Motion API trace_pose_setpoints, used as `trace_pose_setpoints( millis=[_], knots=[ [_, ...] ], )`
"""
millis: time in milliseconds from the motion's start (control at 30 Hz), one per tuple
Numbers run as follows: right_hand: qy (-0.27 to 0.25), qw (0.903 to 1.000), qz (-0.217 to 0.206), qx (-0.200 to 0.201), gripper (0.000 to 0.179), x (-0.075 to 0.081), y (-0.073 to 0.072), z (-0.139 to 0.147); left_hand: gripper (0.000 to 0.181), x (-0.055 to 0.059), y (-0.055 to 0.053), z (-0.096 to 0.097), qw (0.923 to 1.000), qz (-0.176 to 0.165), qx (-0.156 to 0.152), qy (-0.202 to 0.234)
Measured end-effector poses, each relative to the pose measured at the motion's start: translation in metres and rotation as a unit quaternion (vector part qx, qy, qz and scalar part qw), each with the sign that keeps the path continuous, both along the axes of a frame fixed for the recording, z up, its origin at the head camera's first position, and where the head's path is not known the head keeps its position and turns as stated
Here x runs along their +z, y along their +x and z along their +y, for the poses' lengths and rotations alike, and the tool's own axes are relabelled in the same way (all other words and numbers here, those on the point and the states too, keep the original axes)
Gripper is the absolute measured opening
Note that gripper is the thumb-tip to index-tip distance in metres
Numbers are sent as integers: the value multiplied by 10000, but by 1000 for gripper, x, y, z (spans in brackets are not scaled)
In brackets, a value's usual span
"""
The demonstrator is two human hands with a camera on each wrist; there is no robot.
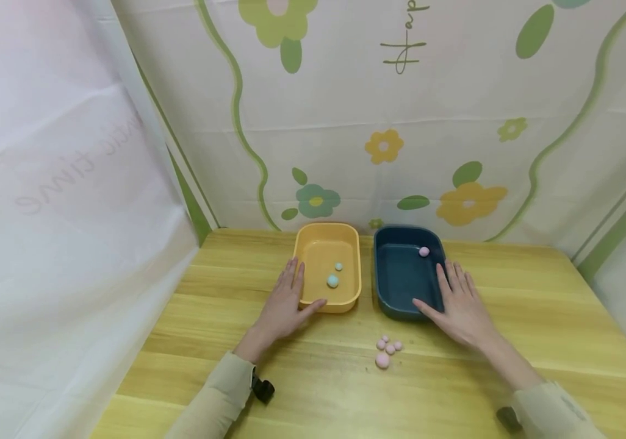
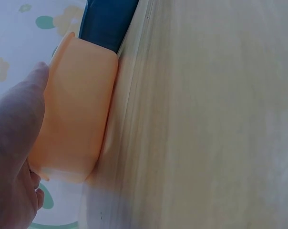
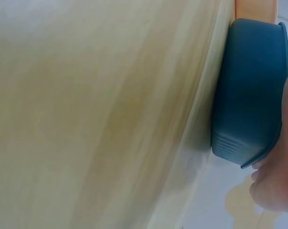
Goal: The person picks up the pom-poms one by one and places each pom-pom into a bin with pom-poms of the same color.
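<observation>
My left hand [image 1: 285,305] rests against the near left corner of a yellow tray [image 1: 318,253], fingers extended along its side and thumb at the front rim. Two mint-green balls, a larger one [image 1: 332,281] and a smaller one [image 1: 338,267], lie inside. On the right, a dark blue tray [image 1: 403,277] holds one pink ball [image 1: 424,251] near its far right corner. My right hand [image 1: 464,314] touches that tray's near right corner, its fingers stretched out and the thumb by the front rim. Both wrist views show the hands against the outer walls of the yellow tray [image 2: 79,105] and blue tray [image 3: 249,86].
Several pink balls [image 1: 382,360] of different sizes lie grouped on the wooden table [image 1: 313,390], in front of the gap between the trays. Behind the table's far edge hangs a white cloth [image 1: 335,164] printed with flowers. Another pale cloth [image 1: 71,244] hangs at the left.
</observation>
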State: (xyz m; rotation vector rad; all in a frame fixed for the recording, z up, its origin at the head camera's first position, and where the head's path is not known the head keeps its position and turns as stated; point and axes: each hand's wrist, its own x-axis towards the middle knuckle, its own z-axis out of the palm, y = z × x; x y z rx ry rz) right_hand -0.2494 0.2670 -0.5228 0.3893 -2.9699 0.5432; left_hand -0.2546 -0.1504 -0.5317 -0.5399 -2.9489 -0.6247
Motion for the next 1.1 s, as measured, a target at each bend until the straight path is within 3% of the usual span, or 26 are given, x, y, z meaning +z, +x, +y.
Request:
trace_pose_setpoints(
  millis=[400, 567, 667, 900, 1100],
  knots=[
    [19, 10000, -52, -49, 114, 0, -1, 0, 108, 4, 1, 0, 9996, -119, -12, 271],
    [62, 9999, -127, -60, 114, 2, 0, -1, 101, 6, 1, -4, 9981, -338, -90, 513],
    [54, 9999, -119, -65, 114, 1, 0, -2, 96, 3, 0, -7, 9977, -298, -134, 592],
    [5, 9999, -117, -89, 113, -1, -1, -1, 81, -3, 2, -7, 9934, 320, -486, 986],
    [24, 9998, -137, -108, 113, -2, -1, 0, 67, -12, 6, -2, 9743, 1141, -990, 1672]
  ],
)
